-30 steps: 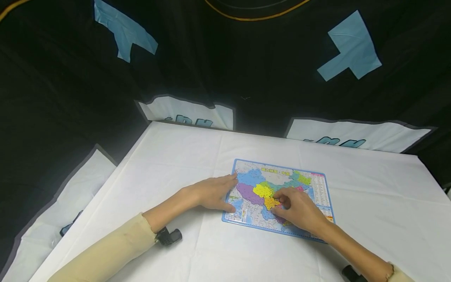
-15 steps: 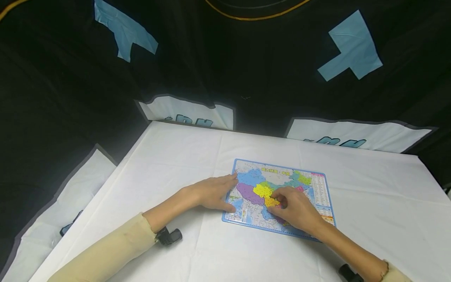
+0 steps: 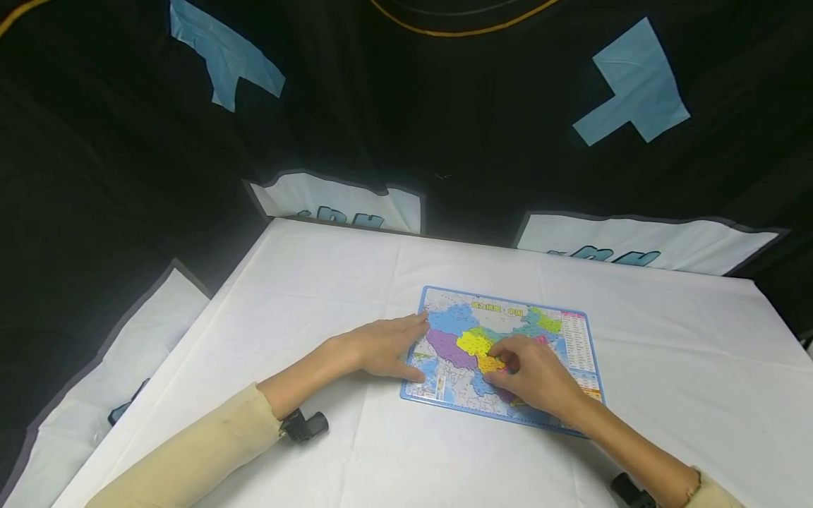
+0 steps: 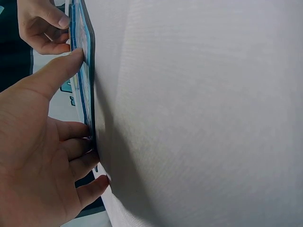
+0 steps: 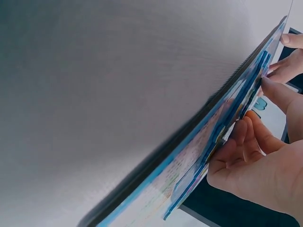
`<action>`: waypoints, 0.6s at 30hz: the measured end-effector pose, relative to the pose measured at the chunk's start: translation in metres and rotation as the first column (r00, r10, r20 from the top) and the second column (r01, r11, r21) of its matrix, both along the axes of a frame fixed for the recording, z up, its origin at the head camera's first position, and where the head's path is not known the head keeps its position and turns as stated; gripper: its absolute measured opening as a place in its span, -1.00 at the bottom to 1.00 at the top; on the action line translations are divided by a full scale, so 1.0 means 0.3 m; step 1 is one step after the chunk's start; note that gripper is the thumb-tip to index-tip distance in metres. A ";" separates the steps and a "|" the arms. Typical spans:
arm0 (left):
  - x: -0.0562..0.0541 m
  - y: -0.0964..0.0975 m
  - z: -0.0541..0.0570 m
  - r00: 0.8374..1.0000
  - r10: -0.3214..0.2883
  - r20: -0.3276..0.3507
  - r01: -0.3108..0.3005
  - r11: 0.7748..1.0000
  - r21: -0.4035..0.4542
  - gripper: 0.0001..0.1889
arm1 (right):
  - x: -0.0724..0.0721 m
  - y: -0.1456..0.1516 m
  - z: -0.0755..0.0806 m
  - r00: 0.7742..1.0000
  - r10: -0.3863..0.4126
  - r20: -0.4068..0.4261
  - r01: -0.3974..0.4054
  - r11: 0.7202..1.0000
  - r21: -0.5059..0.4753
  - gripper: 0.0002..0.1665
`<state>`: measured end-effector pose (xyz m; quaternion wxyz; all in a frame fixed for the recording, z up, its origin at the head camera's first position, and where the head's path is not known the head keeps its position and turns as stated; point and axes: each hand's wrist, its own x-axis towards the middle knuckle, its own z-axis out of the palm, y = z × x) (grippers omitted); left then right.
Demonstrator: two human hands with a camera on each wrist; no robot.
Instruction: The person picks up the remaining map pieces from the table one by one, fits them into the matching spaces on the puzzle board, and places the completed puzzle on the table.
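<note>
A blue-edged map puzzle board (image 3: 444, 395) with coloured map pieces lies flat on the white table. My left hand (image 3: 390, 347) rests at the board's left edge, fingers spread, thumb and fingertips touching the rim. Over the middle of the board, my right hand (image 3: 536, 374) has its thumb and index finger curled about an orange puzzle piece (image 3: 490, 364), pinching it at board level. Yellow (image 3: 473, 343) and purple (image 3: 449, 349) pieces lie to its left. Part of the board's lower right is hidden under the right hand. In the right wrist view, the right fingertips (image 5: 248, 116) meet the board's surface.
The white cloth-covered table (image 3: 330, 282) surrounds the board. Behind it hangs a black curtain (image 3: 406, 106) with pale blue tape patches (image 3: 635, 85). White printed panels (image 3: 648, 243) stand along the table's back edge.
My right hand has shifted slightly left over the orange piece, then stayed almost still. The left hand and the board have not visibly moved.
</note>
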<state>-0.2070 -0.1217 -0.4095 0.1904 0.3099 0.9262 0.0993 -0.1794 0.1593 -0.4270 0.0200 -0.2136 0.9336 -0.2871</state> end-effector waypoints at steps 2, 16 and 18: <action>-0.001 0.000 -0.001 1.000 0.000 0.001 0.000 1.000 0.001 -0.07 | -0.001 0.001 0.001 1.000 -0.003 0.006 0.003 1.000 -0.004 -0.61; 0.000 0.000 0.001 1.000 -0.001 -0.001 0.001 1.000 0.001 -0.06 | 0.007 -0.001 -0.003 0.999 -0.035 0.022 0.035 0.999 -0.004 -0.51; -0.001 -0.001 0.001 1.000 -0.003 -0.002 0.003 1.000 0.001 -0.06 | 0.006 -0.002 -0.002 0.999 -0.035 0.018 0.035 0.999 -0.002 -0.56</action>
